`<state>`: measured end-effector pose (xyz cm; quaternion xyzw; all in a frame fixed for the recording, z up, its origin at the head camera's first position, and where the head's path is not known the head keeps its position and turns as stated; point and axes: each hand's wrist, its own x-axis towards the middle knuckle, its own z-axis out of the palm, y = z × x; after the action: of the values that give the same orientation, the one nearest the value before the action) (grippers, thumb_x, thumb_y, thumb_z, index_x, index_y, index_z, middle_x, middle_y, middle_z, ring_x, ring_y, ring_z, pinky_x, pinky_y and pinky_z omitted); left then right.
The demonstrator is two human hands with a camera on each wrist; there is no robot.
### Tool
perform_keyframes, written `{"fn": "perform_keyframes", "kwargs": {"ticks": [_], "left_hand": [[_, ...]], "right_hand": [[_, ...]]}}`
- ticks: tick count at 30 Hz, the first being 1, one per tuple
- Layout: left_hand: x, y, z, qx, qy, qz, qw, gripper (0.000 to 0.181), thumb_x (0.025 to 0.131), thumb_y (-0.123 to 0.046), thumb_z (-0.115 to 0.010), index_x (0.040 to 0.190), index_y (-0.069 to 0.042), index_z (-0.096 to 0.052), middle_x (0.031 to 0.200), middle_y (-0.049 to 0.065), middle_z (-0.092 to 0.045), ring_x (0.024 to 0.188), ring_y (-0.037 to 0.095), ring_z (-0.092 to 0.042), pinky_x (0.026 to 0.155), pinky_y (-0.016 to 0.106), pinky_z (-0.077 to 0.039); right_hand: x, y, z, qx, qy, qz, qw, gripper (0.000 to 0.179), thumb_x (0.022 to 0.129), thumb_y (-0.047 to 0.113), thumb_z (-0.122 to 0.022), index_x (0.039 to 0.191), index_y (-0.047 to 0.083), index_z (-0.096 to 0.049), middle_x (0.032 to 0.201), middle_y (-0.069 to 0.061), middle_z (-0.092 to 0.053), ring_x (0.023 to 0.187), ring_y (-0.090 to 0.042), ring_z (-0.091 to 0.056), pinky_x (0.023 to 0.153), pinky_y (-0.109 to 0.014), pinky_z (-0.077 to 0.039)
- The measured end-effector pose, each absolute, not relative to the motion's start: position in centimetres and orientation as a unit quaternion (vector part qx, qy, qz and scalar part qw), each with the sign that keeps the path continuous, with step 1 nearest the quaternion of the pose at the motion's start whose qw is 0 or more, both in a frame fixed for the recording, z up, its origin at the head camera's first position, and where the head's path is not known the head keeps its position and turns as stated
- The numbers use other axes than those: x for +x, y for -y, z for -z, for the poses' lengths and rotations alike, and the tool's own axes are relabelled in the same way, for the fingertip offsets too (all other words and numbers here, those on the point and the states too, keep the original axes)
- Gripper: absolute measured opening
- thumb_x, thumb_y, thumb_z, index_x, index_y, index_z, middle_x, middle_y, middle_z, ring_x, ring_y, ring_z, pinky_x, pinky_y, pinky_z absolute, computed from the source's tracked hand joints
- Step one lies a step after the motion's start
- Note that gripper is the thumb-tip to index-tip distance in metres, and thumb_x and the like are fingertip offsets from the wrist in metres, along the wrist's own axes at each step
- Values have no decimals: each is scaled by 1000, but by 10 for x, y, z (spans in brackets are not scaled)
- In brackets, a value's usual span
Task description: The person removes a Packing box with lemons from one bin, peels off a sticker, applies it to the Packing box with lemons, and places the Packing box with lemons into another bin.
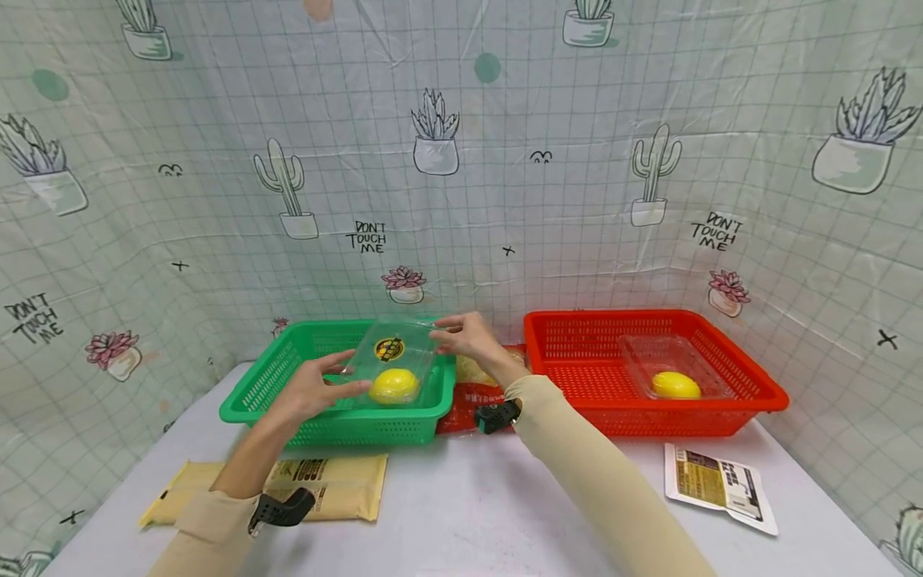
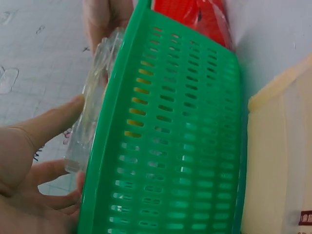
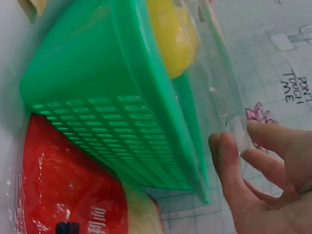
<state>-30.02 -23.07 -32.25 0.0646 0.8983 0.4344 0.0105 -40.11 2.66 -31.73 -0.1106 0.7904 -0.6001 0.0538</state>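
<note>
A clear plastic box (image 1: 368, 365) with a yellow-and-black label is tilted over the green basket (image 1: 288, 409), a lemon (image 1: 394, 386) showing through its plastic. At the box's left side, my left hand (image 1: 312, 390) holds the edge between thumb and fingers. My right hand (image 1: 469, 336) pinches its upper right corner. In the right wrist view, the right fingertips (image 3: 228, 151) grip the clear plastic (image 3: 214, 83) beside the basket's rim. The left thumb (image 2: 63, 114) lies against the box in the left wrist view; some left fingers are partly hidden behind the basket rim.
To the right stands a red basket (image 1: 577, 417) with another clear box (image 1: 649, 357) and a lemon (image 1: 675, 385). A red package (image 1: 472, 405) lies between the baskets. In front are beige packages (image 1: 346, 489) at left and a white-and-brown pouch (image 1: 721, 486) at right.
</note>
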Motion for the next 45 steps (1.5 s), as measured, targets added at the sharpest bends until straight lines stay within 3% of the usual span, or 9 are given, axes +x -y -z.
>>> {"fn": "perform_keyframes", "kwargs": {"ticks": [7,10,16,22,28,36,40,43,45], "left_hand": [[-305,229,319,90,-915,-392,27,84,88,-41,-72,152,-4,-33,138,28,-53,101,30,-69,77,35,-58],[-307,230,319,100,-909,-402,39,83,88,-37,-73,151,-1,-33,137,31,-52,91,26,-72,73,32,-57],[-309,231,321,96,-903,-416,50,82,88,-36,-73,151,-2,-33,138,33,-50,87,24,-74,72,30,-58],[-310,229,324,90,-922,-375,20,79,87,-35,-74,149,-3,-38,134,33,-54,79,21,-75,64,28,-55],[-310,223,325,101,-951,-290,-31,76,85,-33,-76,146,-1,-43,126,33,-60,69,17,-73,52,28,-45],[-313,222,329,96,-951,-294,-4,78,85,-37,-76,144,2,-43,109,28,-70,69,17,-73,59,28,-53],[-315,219,329,102,-955,-279,-1,78,84,-38,-76,142,5,-46,85,18,-75,61,14,-70,53,29,-49],[-315,216,329,103,-961,-258,-6,77,83,-39,-77,139,6,-49,60,5,-68,47,8,-56,47,27,-41],[-315,214,330,98,-965,-245,-3,77,82,-40,-78,138,6,-51,52,3,-60,40,5,-42,46,26,-37]], "right_hand": [[-400,-25,316,-124,-836,533,44,44,93,20,-68,135,6,-59,134,-23,-59,82,-24,-75,64,-30,-60],[-400,-25,315,-135,-849,510,35,45,94,23,-67,135,9,-59,137,-21,-58,80,-23,-75,67,-35,-60],[-404,-26,317,-150,-861,484,35,45,95,28,-66,137,13,-59,139,-18,-58,80,-19,-75,74,-42,-60],[-409,-23,321,-157,-886,436,24,43,96,29,-64,136,13,-60,128,-17,-65,64,-14,-65,77,-45,-58],[-410,-21,325,-161,-905,393,10,41,96,27,-63,134,10,-60,123,-13,-66,60,-21,-61,71,-39,-59],[-409,-16,324,-161,-916,367,20,43,100,27,-57,140,10,-54,136,-17,-60,53,-13,-50,53,-26,-49],[-407,-15,323,-158,-927,339,14,45,100,30,-57,141,12,-53,145,-11,-53,80,-15,-60,61,-25,-50],[-406,-14,324,-156,-932,326,6,47,99,31,-58,141,12,-53,146,-9,-53,112,-22,-60,85,-32,-53],[-406,-13,326,-157,-935,319,3,48,98,30,-59,142,11,-52,147,-10,-52,125,-27,-55,99,-38,-50]]}}
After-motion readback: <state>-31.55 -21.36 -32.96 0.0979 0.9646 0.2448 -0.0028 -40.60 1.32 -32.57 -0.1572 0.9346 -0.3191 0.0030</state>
